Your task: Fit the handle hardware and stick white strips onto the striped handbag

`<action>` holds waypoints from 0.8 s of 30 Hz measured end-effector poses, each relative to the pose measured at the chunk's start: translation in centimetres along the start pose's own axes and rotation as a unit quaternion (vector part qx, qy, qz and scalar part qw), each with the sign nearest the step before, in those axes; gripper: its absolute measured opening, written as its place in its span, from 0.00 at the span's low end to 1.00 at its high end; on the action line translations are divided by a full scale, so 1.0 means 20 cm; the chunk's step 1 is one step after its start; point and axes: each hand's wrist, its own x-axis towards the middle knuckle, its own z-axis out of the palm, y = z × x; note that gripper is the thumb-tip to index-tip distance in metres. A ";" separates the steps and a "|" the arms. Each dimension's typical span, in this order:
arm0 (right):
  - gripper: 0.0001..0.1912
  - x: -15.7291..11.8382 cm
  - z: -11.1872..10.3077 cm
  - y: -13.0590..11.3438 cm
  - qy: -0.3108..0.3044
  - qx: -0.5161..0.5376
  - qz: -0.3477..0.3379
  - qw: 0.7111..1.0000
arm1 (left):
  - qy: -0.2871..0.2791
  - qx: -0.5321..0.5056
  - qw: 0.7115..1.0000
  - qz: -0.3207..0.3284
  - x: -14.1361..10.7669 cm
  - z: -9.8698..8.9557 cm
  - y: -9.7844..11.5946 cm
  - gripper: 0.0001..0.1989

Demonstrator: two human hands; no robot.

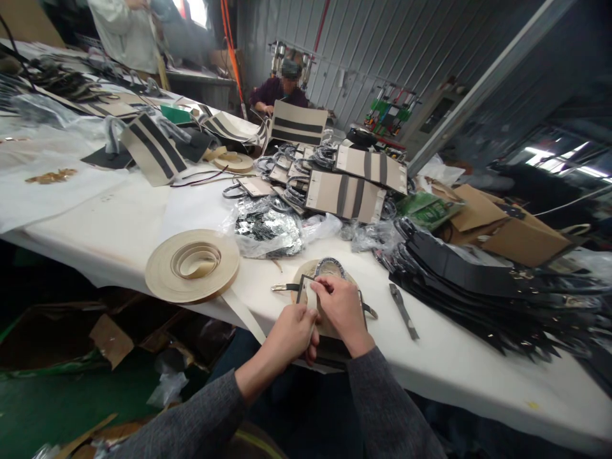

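Observation:
At the table's front edge, both hands work on a beige bag panel (326,324) with a dark border and a handle (329,262) that looks wrapped in clear plastic. My left hand (295,330) is closed at the panel's left side, thumb and fingers together near its top corner. My right hand (342,309) lies over the panel, its fingertips pinching a pale strip of tape (312,298) against the upper left edge. A dark strap with a metal end (283,288) sticks out to the left. Much of the panel is hidden by my hands.
A large roll of beige tape (162,271) lies left, its loose end hanging toward my left forearm. Beyond are a plastic bag of small metal pieces (270,229) and piled bag panels (344,194). Right are a dark strip (403,311), stacked black pieces (459,287) and a cardboard box (521,239). A person (287,89) sits opposite.

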 end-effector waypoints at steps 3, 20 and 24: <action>0.18 -0.02 0.00 0.04 0.007 0.049 -0.010 0.999 | -0.002 -0.013 1.000 -0.019 0.00 0.00 -0.01 0.28; 0.09 0.06 -0.09 0.05 -0.145 -0.005 -0.138 0.980 | 0.012 0.021 0.999 -0.028 -0.02 0.04 0.01 0.16; 0.10 0.08 -0.11 0.02 -0.155 0.000 -0.127 0.980 | 0.009 0.003 1.000 -0.023 -0.02 0.04 0.01 0.16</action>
